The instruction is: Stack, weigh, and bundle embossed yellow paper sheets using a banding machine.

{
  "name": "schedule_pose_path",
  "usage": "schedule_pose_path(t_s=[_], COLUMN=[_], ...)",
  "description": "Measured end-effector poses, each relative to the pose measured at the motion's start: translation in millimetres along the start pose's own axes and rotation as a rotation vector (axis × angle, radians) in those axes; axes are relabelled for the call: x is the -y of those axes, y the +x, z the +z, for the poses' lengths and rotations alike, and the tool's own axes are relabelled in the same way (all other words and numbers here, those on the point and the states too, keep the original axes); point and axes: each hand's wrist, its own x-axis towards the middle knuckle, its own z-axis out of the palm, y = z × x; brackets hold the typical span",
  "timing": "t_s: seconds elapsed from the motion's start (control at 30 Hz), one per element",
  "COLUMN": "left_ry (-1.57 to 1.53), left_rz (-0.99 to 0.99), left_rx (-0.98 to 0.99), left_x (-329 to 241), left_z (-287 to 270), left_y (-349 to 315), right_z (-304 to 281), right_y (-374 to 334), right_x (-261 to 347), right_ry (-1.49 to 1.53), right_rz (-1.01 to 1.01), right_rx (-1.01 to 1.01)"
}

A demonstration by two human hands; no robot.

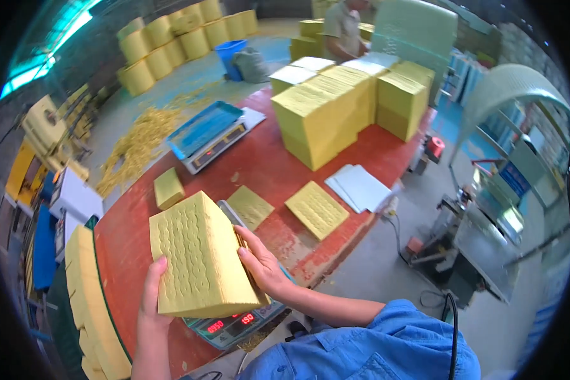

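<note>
You have a thick stack [199, 259] of yellow paper gripped between both hands, tilted, with its face of wavy embossed rows turned up towards you. Your left hand [153, 294] clasps the left side, thumb pressed on the embossed face; its other fingers are hidden. Your right hand [264, 265] is wrapped against the right side, near the edge away from you. The stack is above the near scale [234, 329], covering most of it, with the red lit display showing below; you cannot tell from this view whether the two touch.

The scale is at the near edge of the red table [123, 244]. Just beyond your stack to the left sits a small yellow block [168, 189]. Straight ahead lies one yellow sheet [251, 208], and to its right an embossed pad [317, 211], the two apart. Further right, white sheets [359, 188] lie fanned near the table's edge. Past the block, a second scale [206, 140] carries a blue tray. Tall yellow piles [320, 120] fill the far right part of the table, some topped with white; a co-worker [343, 31] is behind them. Yellow scraps [142, 142] cover the floor on the left, with big yellow rolls [171, 44] piled beyond.
</note>
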Motion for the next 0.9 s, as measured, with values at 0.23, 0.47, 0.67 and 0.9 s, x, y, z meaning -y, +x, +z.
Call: schedule_pose_path(t_s=[0.23,0.47,0.67,0.9], left_ry=[0.129,0.086,0.063,-0.022], left_rz=[-0.053,-0.051,-0.049,-0.016], left_rx=[0.178,0.205,0.154,0.151], left_x=[-6.2,-11.5,-9.4,9.6], left_z=[10.9,-12.4,-9.0,47.3], left_y=[14.8,29.6,25.7,29.9], right_z=[-36.1,-27.7,-20.2,-69.7], right_y=[-73.2,-91.4,-73.6,-65.4], right_x=[-11.6,-29.8,-25.5,7.3], right_ry=[-0.204,0.187,0.308,0.596], right_rz=[0.182,0.528,0.664,0.587], right_rx=[-0.097,-0.138,-0.095,-0.172])
